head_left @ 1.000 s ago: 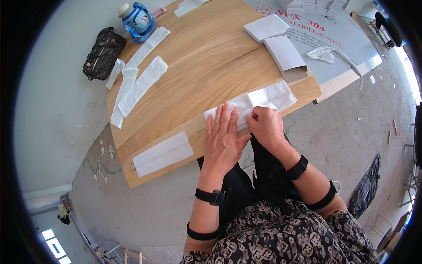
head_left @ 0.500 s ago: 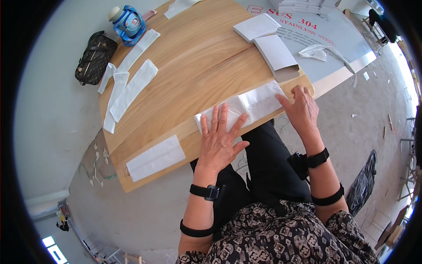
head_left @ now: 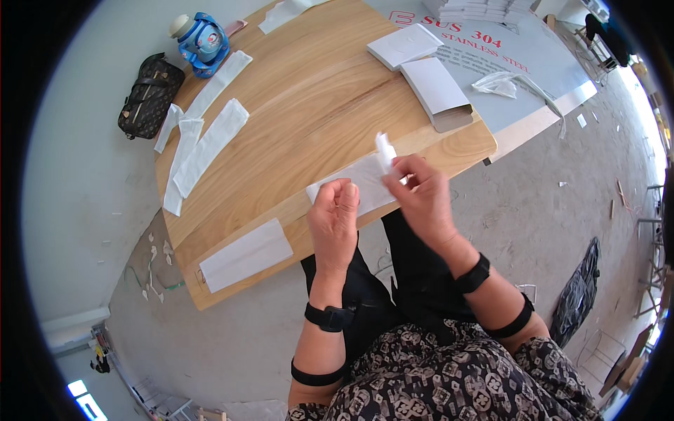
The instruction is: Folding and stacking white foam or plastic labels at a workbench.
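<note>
A long, thin white bag [head_left: 361,177] lies flat along the table's near edge, its right end lifted and folded up. My right hand [head_left: 425,200] is closed on that raised end, pinching it between thumb and fingers, slightly blurred. Over the bag's left part is my left hand [head_left: 333,223], fingers curled in against the thumb; whatever they may hold is hidden. To the left of it, another flat white bag [head_left: 246,256] rests at the table's near left corner.
The wooden table [head_left: 302,105] carries several white strips [head_left: 210,144], a dark patterned pouch [head_left: 151,98], a blue bottle [head_left: 203,43] and two white boxes [head_left: 437,95], one open-ended. Beyond the right edge are a printed grey sheet [head_left: 519,91] and crumpled clear plastic [head_left: 497,84].
My left hand has lifted from its flat press and curled its fingers. My right hand has moved left, bringing up the bag's right end and folding it over.
</note>
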### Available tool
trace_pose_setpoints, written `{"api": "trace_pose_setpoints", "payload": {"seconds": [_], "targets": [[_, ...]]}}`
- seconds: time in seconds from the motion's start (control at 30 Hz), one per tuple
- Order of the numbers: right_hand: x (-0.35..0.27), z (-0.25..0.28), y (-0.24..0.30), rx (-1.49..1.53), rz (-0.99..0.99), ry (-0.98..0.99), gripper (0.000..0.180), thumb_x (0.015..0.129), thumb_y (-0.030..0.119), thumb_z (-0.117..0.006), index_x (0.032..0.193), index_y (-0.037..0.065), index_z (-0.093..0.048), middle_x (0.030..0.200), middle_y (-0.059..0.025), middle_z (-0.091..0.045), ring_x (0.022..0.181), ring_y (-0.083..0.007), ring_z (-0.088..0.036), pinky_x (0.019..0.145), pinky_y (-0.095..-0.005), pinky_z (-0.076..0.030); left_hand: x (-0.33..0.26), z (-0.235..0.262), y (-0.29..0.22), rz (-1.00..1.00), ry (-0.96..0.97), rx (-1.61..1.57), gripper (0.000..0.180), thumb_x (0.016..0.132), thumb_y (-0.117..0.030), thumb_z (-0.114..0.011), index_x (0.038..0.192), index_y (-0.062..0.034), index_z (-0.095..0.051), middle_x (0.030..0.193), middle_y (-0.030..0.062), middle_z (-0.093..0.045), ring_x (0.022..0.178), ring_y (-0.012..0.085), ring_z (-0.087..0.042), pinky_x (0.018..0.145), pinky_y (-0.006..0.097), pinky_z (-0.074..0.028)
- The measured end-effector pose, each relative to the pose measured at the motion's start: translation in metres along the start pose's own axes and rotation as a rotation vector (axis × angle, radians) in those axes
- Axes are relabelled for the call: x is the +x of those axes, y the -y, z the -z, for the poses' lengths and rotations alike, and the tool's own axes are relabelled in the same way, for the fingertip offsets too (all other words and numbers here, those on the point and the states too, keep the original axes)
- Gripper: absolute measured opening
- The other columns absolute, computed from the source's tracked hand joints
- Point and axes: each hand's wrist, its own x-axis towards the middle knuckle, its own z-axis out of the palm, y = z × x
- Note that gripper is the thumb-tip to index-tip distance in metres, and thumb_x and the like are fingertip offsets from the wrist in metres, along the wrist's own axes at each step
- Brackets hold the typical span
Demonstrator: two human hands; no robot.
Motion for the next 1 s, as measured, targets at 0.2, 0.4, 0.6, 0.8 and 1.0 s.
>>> {"api": "trace_pose_setpoints", "payload": {"seconds": [0.2,0.4,0.6,0.8,1.0], "targets": [[-0.017,-0.025,-0.005,-0.138,0.177,0.117,0.013,0.076,0.004,-0.067,0.083,0.001,-0.057,0.089,-0.0149,-0.064,0.085,-0.0356,-0.061,0.072,-0.0409,-0.049,0.015,0.004,-0.010,0.281,0.044,-0.146,0.048,0.091,-0.041,-0.065,0.097,0.0062,-0.062,0.080,0.0083,-0.065,0.068,0.0118,-0.060,0.056,0.023,-0.044],[-0.023,-0.030,-0.008,-0.180,0.330,0.167,0.018,0.073,0.002,-0.070,0.087,0.000,-0.058,0.098,-0.0149,-0.065,0.094,-0.0356,-0.061,0.079,-0.0418,-0.050,0.017,-0.001,-0.001,0.256,-0.018,-0.202,0.020,0.091,-0.012,-0.066,0.095,0.0077,-0.062,0.082,0.0076,-0.067,0.064,0.0092,-0.061,0.052,0.020,-0.046],[-0.025,-0.030,-0.010,-0.122,0.304,0.174,0.022,0.071,0.000,-0.071,0.089,-0.001,-0.059,0.100,-0.0157,-0.065,0.095,-0.0362,-0.061,0.081,-0.0417,-0.051,0.018,-0.003,0.004,0.247,-0.053,-0.222,0.010,0.089,-0.002,-0.061,0.092,0.0082,-0.062,0.079,0.0081,-0.066,0.064,0.0087,-0.061,0.053,0.023,-0.051],[-0.025,-0.028,-0.010,-0.050,0.190,0.173,0.018,0.076,0.003,-0.069,0.091,-0.002,-0.060,0.098,-0.0174,-0.065,0.085,-0.0324,-0.065,0.071,-0.0364,-0.053,0.019,0.001,0.014,0.198,-0.058,-0.145,0.008,0.090,-0.001,-0.060,0.084,0.0041,-0.062,0.075,0.0050,-0.064,0.062,0.0091,-0.060,0.052,0.024,-0.052],[-0.012,-0.031,-0.004,0.066,-0.083,0.102,0.014,0.080,0.006,-0.068,0.087,-0.004,-0.062,0.075,-0.0151,-0.066,0.065,-0.0273,-0.065,0.061,-0.0325,-0.052,0.017,-0.001,0.009,0.186,-0.028,-0.083,0.007,0.088,0.001,-0.060,0.083,0.0033,-0.062,0.074,0.0063,-0.064,0.062,0.0106,-0.060,0.056,0.025,-0.052]]}}
